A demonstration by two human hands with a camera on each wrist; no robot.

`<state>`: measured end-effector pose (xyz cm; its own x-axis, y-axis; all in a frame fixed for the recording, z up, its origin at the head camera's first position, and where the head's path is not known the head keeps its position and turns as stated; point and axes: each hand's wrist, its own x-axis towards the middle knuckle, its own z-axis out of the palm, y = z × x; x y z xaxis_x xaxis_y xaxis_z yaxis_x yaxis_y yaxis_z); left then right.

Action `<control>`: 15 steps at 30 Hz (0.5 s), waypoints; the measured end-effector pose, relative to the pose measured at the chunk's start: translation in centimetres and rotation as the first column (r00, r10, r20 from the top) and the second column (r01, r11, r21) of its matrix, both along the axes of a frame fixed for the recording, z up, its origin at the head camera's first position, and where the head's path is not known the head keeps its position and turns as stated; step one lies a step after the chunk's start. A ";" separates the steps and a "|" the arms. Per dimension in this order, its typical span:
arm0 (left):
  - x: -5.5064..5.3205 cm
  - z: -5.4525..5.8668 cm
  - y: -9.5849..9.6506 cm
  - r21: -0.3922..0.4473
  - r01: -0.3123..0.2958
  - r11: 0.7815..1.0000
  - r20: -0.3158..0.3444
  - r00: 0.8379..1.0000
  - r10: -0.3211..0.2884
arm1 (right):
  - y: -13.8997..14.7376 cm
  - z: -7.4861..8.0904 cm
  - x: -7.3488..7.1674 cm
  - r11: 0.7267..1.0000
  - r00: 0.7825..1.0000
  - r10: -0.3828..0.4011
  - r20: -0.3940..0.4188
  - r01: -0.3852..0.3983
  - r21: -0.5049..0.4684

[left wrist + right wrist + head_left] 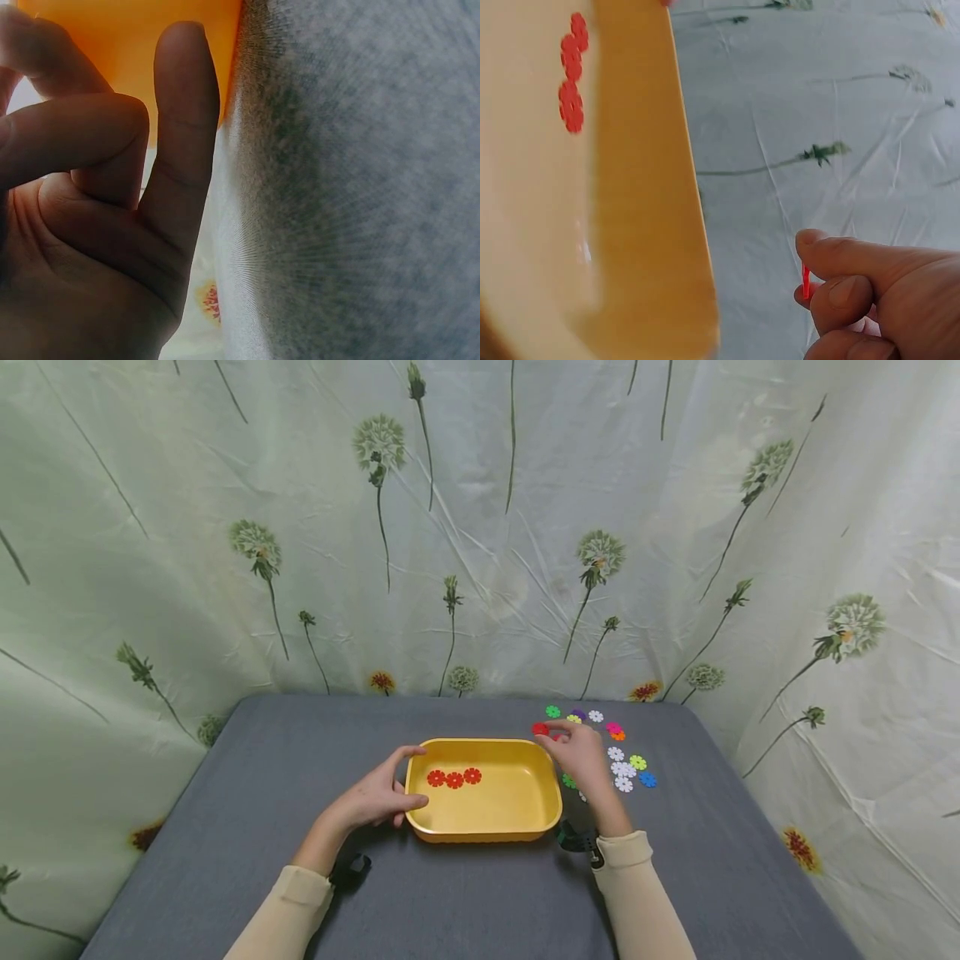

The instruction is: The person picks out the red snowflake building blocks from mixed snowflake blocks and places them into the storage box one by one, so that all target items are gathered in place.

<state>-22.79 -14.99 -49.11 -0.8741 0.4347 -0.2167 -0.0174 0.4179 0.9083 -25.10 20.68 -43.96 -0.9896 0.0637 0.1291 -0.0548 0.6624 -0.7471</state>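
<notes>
Red disc (806, 280) between right fingers (843, 294).

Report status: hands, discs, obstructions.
Left hand grips tray. Right hand pinches red disc, outside tray. Three red discs inside. No obstruction seen.

The right hand (885, 300) at four o'clock pinches a red piece (805, 282); the yellow tray (641, 187) at nine holds three red discs (571, 106).

Yellow tray (517, 793), red discs (454, 781), grey tabletop (315, 743), dandelion-patterned curtain (480, 552) (pale background)
</notes>
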 end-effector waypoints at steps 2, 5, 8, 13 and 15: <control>0.0 0.0 0.0 -0.001 -0.002 1.000 0.002 1.000 0.002 | -0.5 0.0 0.1 1.000 1.000 0.016 -0.009 -0.016 0.016; 0.1 0.0 0.1 -0.011 -0.005 1.000 0.003 1.000 0.005 | -1.3 -0.1 0.2 0.999 0.999 0.037 -0.013 -0.037 0.012; 0.1 0.0 0.2 -0.019 -0.009 1.000 0.000 1.000 0.009 | -2.0 -0.3 0.3 0.998 0.998 0.055 -0.012 -0.055 0.006; 0.1 0.1 0.3 -0.019 -0.009 1.000 0.013 1.000 0.009 | -3.3 -0.8 0.2 0.996 0.997 0.080 -0.022 -0.080 0.031; 0.1 0.1 0.4 -0.019 -0.007 1.000 0.018 1.000 0.007 | -3.7 -1.2 0.1 0.996 0.996 0.084 -0.020 -0.084 0.035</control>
